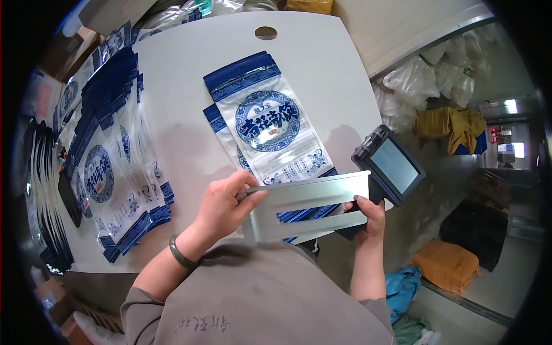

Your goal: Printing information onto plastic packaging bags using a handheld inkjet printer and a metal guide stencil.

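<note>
My left hand (225, 202) pinches the left end of a silvery metal guide plate (313, 190) with a long slot cut in it. The plate lies across the lower end of a small pile of blue and white packaging bags (267, 118), whose blue edges show through the slot. At the plate's right end, my right hand (369, 217) is closed around a black handheld printer (368, 150) with a tilted, lit screen (394, 165). Its thumb lies over the printer's body, near the plate. The fingers beneath are partly hidden.
Fanned stacks of similar bags (100, 172) cover the left side of the white table (184, 43), with a dark phone-like slab (70, 200) among them. A round hole (265, 33) pierces the far edge. Clear plastic sacks (411, 80) and an orange bundle (445, 265) lie at the right.
</note>
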A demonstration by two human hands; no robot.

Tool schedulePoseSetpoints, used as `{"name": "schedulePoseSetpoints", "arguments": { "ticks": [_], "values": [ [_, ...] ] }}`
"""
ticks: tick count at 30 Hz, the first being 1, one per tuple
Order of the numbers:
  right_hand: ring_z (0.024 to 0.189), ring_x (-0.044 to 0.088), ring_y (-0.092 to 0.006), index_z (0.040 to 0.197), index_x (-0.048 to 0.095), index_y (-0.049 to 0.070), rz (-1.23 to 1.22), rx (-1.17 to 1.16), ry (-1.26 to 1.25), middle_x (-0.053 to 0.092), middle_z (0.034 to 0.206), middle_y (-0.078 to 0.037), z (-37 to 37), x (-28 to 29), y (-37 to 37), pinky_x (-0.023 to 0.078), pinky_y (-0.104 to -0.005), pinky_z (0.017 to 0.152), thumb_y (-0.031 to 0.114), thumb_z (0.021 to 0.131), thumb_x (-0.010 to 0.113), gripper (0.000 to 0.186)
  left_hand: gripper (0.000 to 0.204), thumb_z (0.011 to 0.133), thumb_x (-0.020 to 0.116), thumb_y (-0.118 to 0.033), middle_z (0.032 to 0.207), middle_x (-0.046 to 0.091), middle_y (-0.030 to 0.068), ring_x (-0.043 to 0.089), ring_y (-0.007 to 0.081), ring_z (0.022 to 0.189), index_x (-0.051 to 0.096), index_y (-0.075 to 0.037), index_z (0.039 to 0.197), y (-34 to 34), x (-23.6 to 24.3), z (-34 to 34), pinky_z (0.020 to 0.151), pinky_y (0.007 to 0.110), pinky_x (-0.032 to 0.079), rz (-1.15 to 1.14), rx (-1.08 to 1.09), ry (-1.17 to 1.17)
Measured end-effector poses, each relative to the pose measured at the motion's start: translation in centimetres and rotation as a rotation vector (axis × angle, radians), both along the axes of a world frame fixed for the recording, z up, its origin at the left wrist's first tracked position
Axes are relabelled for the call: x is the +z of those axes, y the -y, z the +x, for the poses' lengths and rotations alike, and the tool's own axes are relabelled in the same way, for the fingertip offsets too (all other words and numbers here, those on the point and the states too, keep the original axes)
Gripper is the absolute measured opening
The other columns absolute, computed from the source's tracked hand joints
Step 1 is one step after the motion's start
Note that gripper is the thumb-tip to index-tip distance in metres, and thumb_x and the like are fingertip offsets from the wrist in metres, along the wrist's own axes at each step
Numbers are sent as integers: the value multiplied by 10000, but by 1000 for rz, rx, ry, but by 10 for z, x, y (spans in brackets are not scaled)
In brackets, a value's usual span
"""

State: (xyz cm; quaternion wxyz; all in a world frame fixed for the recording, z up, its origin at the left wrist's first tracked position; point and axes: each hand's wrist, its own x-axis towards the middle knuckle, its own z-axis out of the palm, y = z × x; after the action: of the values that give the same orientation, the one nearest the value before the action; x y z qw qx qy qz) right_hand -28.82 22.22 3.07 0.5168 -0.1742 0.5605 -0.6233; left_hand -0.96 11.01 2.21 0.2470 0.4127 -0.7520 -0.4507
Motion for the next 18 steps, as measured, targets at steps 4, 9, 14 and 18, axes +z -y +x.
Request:
{"name": "schedulePoseSetpoints", "arguments": {
  "ticks": [4, 9, 14, 18],
  "values": [
    [655, 602, -203, 1139, 515, -9, -68, -7, 35, 604, 842, -115, -1, -10, -4, 517, -318, 590, 100, 694, 657, 480, 355, 814, 722, -346, 698, 584, 101, 616, 240, 620, 563, -43, 910, 36, -3, -16, 552, 333, 465, 84, 184, 143],
    [642, 559, -191, 1176, 501, 5, -91, 8, 78, 572, 829, -98, -2, -13, -1, 484, -297, 595, 134, 666, 668, 551, 600, 747, 751, -462, 930, 605, 119, 641, 257, 736, 498, -38, 1089, 71, -21, -38, 618, 333, 511, -491, 434, 552],
    [661, 546, -186, 1197, 489, 2, -89, 44, 126, 554, 864, -100, -11, -20, -2, 473, -300, 600, 165, 659, 676, 592, 572, 764, 774, -314, 782, 603, 76, 632, 228, 697, 469, -50, 1169, 80, -26, -22, 622, 327, 504, -292, 474, 467],
    [661, 568, -213, 1193, 502, -3, -124, -6, 204, 578, 865, -121, -17, -26, -4, 484, -326, 606, 131, 627, 686, 610, 553, 794, 744, -181, 697, 577, 55, 579, 176, 613, 456, -67, 1252, 78, -25, -11, 573, 304, 469, -158, 531, 99]
  ]
}}
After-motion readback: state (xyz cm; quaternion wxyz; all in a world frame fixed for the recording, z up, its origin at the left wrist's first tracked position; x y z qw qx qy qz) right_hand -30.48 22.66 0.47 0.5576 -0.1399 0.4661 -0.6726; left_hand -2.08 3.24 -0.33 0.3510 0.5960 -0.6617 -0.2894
